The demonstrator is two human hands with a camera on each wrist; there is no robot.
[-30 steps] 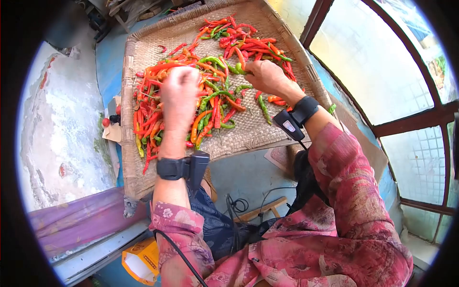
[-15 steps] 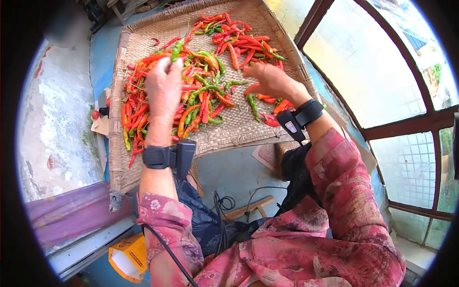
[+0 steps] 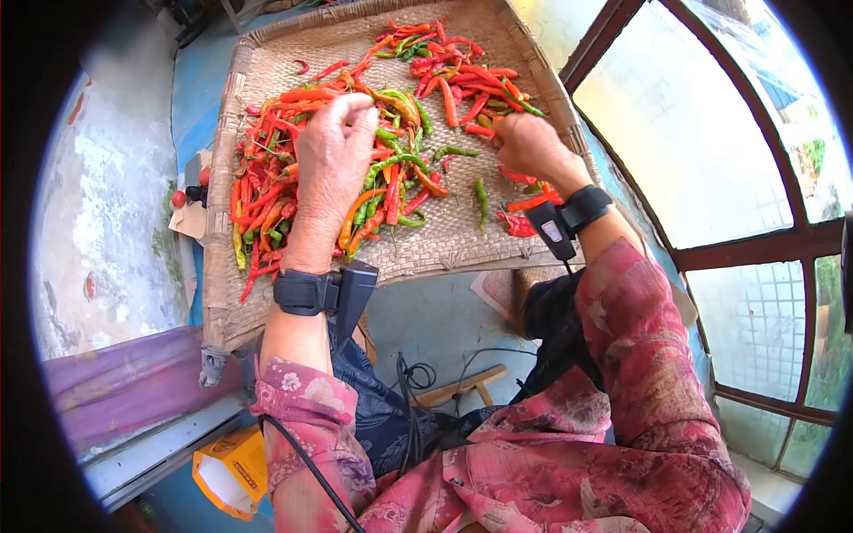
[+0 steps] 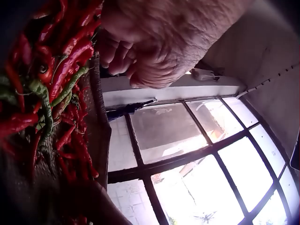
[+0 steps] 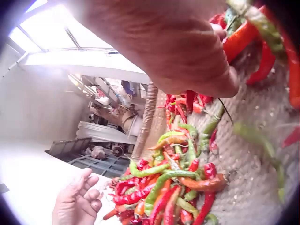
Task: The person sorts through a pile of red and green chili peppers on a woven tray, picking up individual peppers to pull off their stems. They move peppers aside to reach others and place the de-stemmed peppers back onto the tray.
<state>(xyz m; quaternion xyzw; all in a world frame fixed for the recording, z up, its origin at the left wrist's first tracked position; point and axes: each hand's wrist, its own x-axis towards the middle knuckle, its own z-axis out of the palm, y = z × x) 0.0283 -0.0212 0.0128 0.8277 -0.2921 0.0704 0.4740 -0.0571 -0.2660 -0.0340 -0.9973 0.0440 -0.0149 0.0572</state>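
Observation:
My left hand [image 3: 333, 151] hovers above the large mixed pile of red, orange and green chili peppers [image 3: 267, 169]. In the right wrist view that left hand [image 5: 77, 201] shows loosely bent fingers with nothing between them. My right hand [image 3: 536, 147] is low over the woven tray [image 3: 453, 244], at the near side of a mostly red chili heap [image 3: 471, 84]. Its curled fingers pinch the end of a red chili pepper [image 3: 480, 131]; the fingertips are partly hidden. A short green chili pepper [image 3: 481, 202] lies alone on the weave, left of the right wrist.
The tray's raised rim [image 3: 238, 98] surrounds the peppers. Window panes [image 3: 702, 142] stand close on the right, a pale wall [image 3: 115, 195] on the left. Cables [image 3: 413, 382] hang between the legs, and a yellow box [image 3: 235, 471] sits low at the left.
Half a second ago the left hand held up a green chili pepper; now it holds none. The right hand has shifted right, and its spread fingers have closed around a red chili pepper.

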